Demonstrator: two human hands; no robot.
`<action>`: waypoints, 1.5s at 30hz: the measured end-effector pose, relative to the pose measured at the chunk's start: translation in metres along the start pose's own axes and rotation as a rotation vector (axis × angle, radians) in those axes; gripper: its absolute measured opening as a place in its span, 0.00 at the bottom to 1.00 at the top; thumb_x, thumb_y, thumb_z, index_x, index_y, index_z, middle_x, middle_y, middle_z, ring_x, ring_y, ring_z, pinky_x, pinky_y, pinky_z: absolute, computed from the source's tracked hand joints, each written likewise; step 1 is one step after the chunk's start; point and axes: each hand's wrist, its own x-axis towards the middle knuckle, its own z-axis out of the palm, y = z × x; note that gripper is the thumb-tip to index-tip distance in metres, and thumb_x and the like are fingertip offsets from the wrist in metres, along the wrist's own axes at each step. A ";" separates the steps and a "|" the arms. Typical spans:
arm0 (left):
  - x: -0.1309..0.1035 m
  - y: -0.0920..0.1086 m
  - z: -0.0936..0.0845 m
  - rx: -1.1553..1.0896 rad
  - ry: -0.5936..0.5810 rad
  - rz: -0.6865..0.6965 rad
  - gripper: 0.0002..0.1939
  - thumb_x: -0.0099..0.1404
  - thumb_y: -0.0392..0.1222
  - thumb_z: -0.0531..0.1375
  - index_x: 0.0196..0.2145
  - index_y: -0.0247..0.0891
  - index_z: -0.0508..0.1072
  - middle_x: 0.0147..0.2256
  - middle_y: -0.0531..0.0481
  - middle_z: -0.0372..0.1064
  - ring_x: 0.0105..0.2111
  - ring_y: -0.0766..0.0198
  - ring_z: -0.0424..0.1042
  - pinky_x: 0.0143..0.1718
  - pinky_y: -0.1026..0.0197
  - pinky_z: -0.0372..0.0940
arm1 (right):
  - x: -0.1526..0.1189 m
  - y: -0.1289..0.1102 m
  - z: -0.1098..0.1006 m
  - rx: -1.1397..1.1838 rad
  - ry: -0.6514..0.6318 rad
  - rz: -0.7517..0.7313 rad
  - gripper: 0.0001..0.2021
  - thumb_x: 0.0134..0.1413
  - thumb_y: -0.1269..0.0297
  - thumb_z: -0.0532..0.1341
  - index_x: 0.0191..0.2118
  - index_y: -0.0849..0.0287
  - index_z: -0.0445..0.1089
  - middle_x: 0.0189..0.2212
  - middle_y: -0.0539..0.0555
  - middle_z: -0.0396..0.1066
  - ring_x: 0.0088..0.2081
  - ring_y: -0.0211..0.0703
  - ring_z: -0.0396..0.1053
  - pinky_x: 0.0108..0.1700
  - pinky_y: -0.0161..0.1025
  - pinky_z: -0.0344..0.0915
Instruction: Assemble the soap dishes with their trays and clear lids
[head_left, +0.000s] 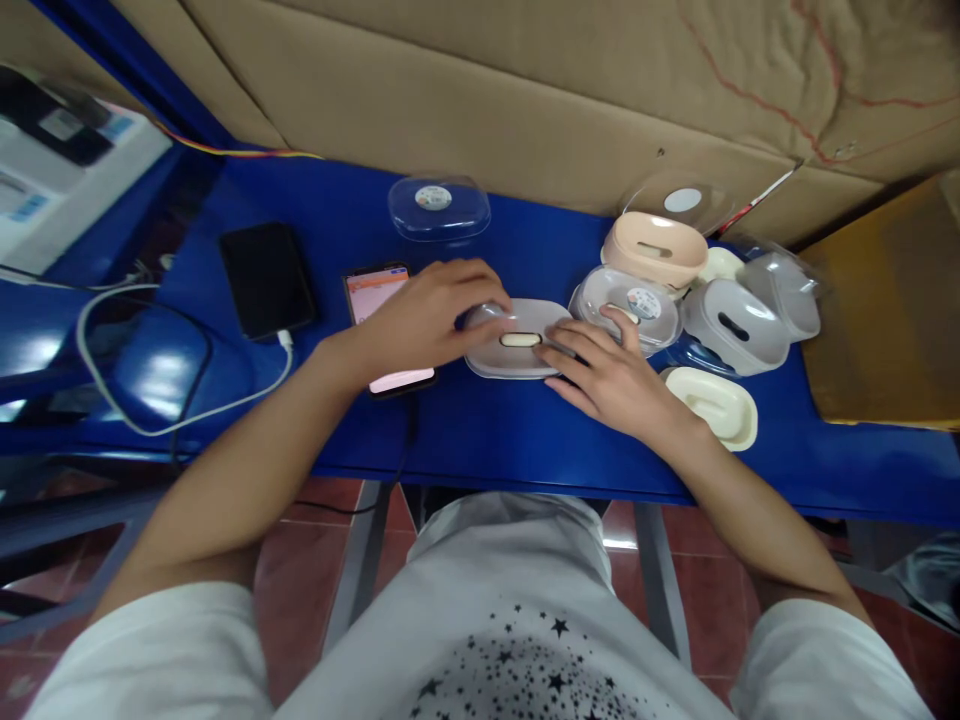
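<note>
While both hands are busy mid-table, the rest of the blue table (487,450) is pretty full. On the L side: a black device (266,280) w/ a white cable (86,350) plugged into its near end, then a lit phone (379,290), partly hidden under the L wrist & forearm. Toward the back, a clear lid (465,215) w/ a round label sits apart. On the R: a clear-lidded container (589,290) w/ label, a peach container (652,245) behind it, a whitish container (742,340) w/ dark slot tilted beside them, & a cream tray (720,405) nearer the front edge, by the R forearm. A cardboard box (885,310) closes off the far R; a cardboard sheet (450,80) runs along the back.

Tightest spots: the clear-lidded container is just beside the R end of the grey oval dish (491,362), & the phone is near its L end. The dish is on the table, centre, btwn the hands, slot side up. Long axis runs L–R, approx. parallel to the front edge; the cream insert (520,340) in its middle lies along the same line.

L hand (450,310) curls over the dish's L end, thumb across the top; R hand (611,375) has fingers spread on the R end. Can't tell if either actually grips.
</note>
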 end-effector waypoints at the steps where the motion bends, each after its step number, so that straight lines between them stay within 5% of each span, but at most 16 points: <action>1: 0.003 -0.008 -0.004 0.027 0.054 -0.049 0.20 0.83 0.56 0.55 0.56 0.41 0.80 0.56 0.42 0.77 0.58 0.49 0.75 0.63 0.46 0.67 | 0.000 -0.002 -0.001 -0.005 0.004 -0.012 0.16 0.80 0.60 0.60 0.63 0.59 0.77 0.60 0.63 0.81 0.64 0.57 0.75 0.75 0.60 0.51; 5: 0.016 -0.058 -0.023 0.234 0.140 -0.340 0.28 0.82 0.54 0.57 0.72 0.40 0.67 0.72 0.44 0.63 0.70 0.45 0.61 0.74 0.32 0.53 | 0.002 -0.008 -0.002 0.009 0.025 -0.084 0.16 0.79 0.57 0.62 0.61 0.58 0.78 0.55 0.61 0.84 0.59 0.55 0.77 0.72 0.58 0.56; 7: 0.023 -0.082 -0.032 0.266 0.034 -0.435 0.40 0.78 0.58 0.63 0.78 0.37 0.58 0.77 0.41 0.54 0.74 0.39 0.55 0.75 0.23 0.46 | 0.002 -0.009 -0.001 0.023 0.060 -0.113 0.15 0.79 0.57 0.62 0.60 0.60 0.78 0.55 0.61 0.84 0.58 0.55 0.78 0.71 0.57 0.57; 10: 0.031 -0.097 -0.038 0.301 -0.084 -0.512 0.40 0.78 0.64 0.61 0.77 0.39 0.61 0.75 0.40 0.58 0.72 0.34 0.58 0.71 0.16 0.47 | 0.002 -0.006 0.003 0.045 0.094 -0.094 0.14 0.80 0.59 0.61 0.58 0.60 0.78 0.54 0.61 0.84 0.58 0.53 0.78 0.71 0.56 0.57; 17: 0.032 -0.065 -0.026 0.132 0.017 -0.411 0.28 0.71 0.60 0.67 0.63 0.45 0.77 0.61 0.43 0.75 0.61 0.46 0.74 0.66 0.44 0.67 | 0.000 0.003 0.005 -0.046 0.115 0.064 0.20 0.79 0.62 0.61 0.69 0.61 0.70 0.67 0.65 0.77 0.69 0.59 0.71 0.74 0.59 0.50; 23: 0.024 -0.034 -0.020 0.133 -0.061 -0.454 0.32 0.71 0.67 0.62 0.63 0.46 0.74 0.57 0.41 0.78 0.61 0.37 0.74 0.66 0.32 0.63 | -0.002 0.012 -0.005 -0.102 0.154 0.141 0.11 0.79 0.63 0.61 0.57 0.57 0.77 0.56 0.60 0.83 0.60 0.56 0.76 0.71 0.57 0.53; 27: 0.016 -0.008 -0.016 -0.057 -0.108 -0.396 0.34 0.70 0.69 0.63 0.63 0.44 0.72 0.60 0.42 0.77 0.60 0.42 0.76 0.65 0.41 0.68 | -0.002 0.014 -0.002 -0.095 0.142 0.152 0.10 0.79 0.61 0.62 0.55 0.58 0.77 0.51 0.59 0.84 0.60 0.58 0.76 0.70 0.58 0.54; 31: 0.003 0.012 -0.002 -0.092 -0.109 -0.265 0.34 0.70 0.65 0.67 0.65 0.44 0.70 0.65 0.40 0.70 0.62 0.45 0.75 0.66 0.45 0.70 | -0.001 0.012 -0.001 -0.053 0.138 0.213 0.17 0.79 0.58 0.62 0.63 0.61 0.74 0.60 0.66 0.80 0.61 0.59 0.76 0.69 0.57 0.58; 35: -0.007 0.014 0.015 0.015 -0.052 -0.103 0.39 0.73 0.59 0.67 0.74 0.41 0.64 0.72 0.33 0.59 0.72 0.38 0.65 0.74 0.36 0.63 | 0.000 0.011 -0.002 0.000 0.054 0.177 0.23 0.80 0.64 0.56 0.74 0.54 0.68 0.73 0.64 0.70 0.70 0.59 0.71 0.73 0.59 0.54; 39: -0.011 0.006 0.022 0.100 -0.107 0.009 0.42 0.79 0.57 0.63 0.81 0.41 0.55 0.78 0.28 0.49 0.77 0.30 0.55 0.76 0.26 0.56 | 0.001 0.010 0.000 0.063 -0.006 0.156 0.26 0.80 0.67 0.53 0.77 0.52 0.66 0.74 0.62 0.70 0.73 0.58 0.68 0.77 0.63 0.50; 45: -0.014 -0.006 0.024 0.030 -0.098 0.043 0.49 0.78 0.66 0.64 0.84 0.43 0.49 0.78 0.28 0.50 0.77 0.30 0.55 0.77 0.27 0.55 | 0.000 0.009 0.001 0.070 -0.024 0.130 0.28 0.79 0.71 0.53 0.79 0.51 0.64 0.76 0.61 0.66 0.76 0.56 0.65 0.79 0.62 0.52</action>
